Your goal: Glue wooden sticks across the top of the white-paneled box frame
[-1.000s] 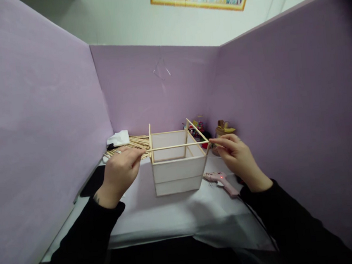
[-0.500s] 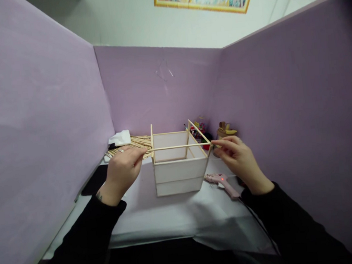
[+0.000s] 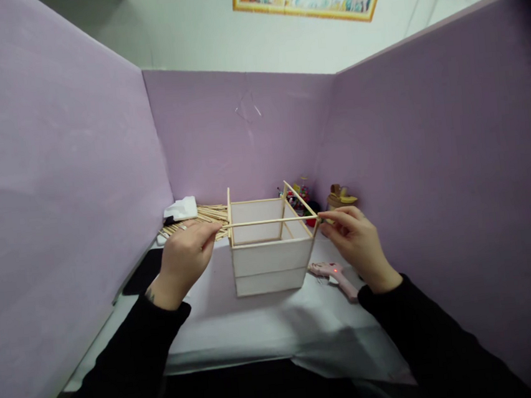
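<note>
A: What's the grip like in the head view?

B: Two fingertip pinches. The left hand (image 3: 184, 257) has one end of a thin stick (image 3: 270, 221); the right hand (image 3: 358, 240) has the other, by an upper corner of the box (image 3: 269, 259). The stick runs level between the grips, and the box stands below it, white-sided with wooden rails on top.

A: Anything just changed?

B: Very little. The stick has stayed put; the right wrist has come inward a touch, its sleeve (image 3: 388, 303) now closer over the handle of the glue gun (image 3: 342, 279). I'd read that as steadying the stick along the box's near side. Whether it touches the rails, I can't tell.

A: Room to move?

B: Below both grips, the white table (image 3: 241, 336) runs to its front edge. Just beyond the left grip lies a heap of sticks (image 3: 213, 213); behind the right one stands a brown pot (image 3: 333, 202). Purple walls (image 3: 440, 163) flank both sides, well apart. Upward looks roomiest.
</note>
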`<state>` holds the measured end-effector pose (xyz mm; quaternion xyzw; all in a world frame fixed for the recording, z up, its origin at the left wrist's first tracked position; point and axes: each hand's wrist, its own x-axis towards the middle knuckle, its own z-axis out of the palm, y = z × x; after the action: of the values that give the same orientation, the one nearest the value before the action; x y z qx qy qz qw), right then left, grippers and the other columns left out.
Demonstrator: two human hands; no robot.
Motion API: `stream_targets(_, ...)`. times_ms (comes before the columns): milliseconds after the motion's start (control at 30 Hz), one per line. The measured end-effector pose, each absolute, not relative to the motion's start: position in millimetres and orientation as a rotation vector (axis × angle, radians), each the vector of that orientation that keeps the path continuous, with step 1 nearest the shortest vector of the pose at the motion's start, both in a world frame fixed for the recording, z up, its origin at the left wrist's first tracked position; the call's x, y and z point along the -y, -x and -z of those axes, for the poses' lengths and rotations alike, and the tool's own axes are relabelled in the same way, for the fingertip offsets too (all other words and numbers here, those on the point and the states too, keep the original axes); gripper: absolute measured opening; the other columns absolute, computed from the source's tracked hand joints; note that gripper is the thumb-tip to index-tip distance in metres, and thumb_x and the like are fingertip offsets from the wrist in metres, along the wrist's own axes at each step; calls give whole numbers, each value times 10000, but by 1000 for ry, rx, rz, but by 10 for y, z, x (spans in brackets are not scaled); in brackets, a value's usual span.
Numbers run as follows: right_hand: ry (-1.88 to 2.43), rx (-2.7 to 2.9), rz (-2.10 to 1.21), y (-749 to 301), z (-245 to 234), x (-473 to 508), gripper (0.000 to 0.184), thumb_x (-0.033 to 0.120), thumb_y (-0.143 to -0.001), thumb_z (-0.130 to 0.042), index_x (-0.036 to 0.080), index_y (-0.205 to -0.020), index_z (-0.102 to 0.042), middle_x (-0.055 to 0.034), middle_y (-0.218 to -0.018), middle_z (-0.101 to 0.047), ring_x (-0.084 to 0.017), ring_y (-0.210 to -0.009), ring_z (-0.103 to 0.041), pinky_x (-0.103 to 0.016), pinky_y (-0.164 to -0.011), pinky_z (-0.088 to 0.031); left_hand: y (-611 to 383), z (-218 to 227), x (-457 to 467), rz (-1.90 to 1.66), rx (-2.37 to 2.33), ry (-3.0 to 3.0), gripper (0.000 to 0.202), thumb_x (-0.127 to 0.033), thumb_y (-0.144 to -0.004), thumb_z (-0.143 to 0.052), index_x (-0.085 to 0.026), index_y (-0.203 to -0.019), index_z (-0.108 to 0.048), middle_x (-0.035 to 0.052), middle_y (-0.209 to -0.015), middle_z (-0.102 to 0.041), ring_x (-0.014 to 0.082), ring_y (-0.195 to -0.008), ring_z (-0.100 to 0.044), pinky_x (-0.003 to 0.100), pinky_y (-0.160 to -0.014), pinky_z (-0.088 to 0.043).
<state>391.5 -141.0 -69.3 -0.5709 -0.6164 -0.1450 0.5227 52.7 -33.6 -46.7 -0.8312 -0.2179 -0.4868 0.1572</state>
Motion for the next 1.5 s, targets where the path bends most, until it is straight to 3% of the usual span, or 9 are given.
stream_targets(733, 1363, 1462, 329, -3868, 665, 1415, 155, 297, -877, -651, 235, -967, -761, -50, -912, -635, -171, -715, -588, -343, -680, -520, -517, 473, 343, 1404, 606, 2384, 188, -146, -948, -572, -193, -1032, -733, 58, -959, -795, 215, -843, -733, 389, -779, -599)
stream_targets(900, 1374, 1461, 339, -3860, 664, 1409, 146, 300, -874, -656, 233, -957, -755, -46, -906, -633, -171, -711, -587, -341, -681, -513, -514, 467, 364, 1392, 644, 2360, 176, -218, -976, -561, -201, -1038, -725, 57, -955, -792, 212, -841, -731, 364, -775, -589)
stream_targets(1100, 1373, 1464, 352, -3866, 686, 1386, 147, 303, -888, -643, 233, -968, -745, -47, -916, -631, -169, -706, -578, -343, -687, -512, -555, 442, 441, 1394, 643, 2340, 316, -380, -1014, -508, -170, -1203, -649, 103, -1109, -760, 252, -1016, -713, 395, -858, -579)
stream_targets(1300, 1366, 1438, 375, -3849, 688, 1370, 131, 302, -894, -644, 224, -933, -742, -45, -896, -631, -166, -690, -573, -339, -674, -507, -611, 435, 472, 1404, 612, 2317, 171, -315, -964, -607, -180, -1029, -691, 80, -1004, -773, 254, -945, -721, 407, -830, -579)
stream_targets(1500, 1366, 1431, 395, -3836, 682, 1357, 113, 297, -892, -647, 230, -909, -736, -36, -883, -625, -161, -681, -568, -338, -678, -505, -610, 441, 477, 1415, 594, 2302, 161, -307, -960, -616, -179, -1024, -690, 80, -999, -777, 255, -939, -726, 406, -814, -584)
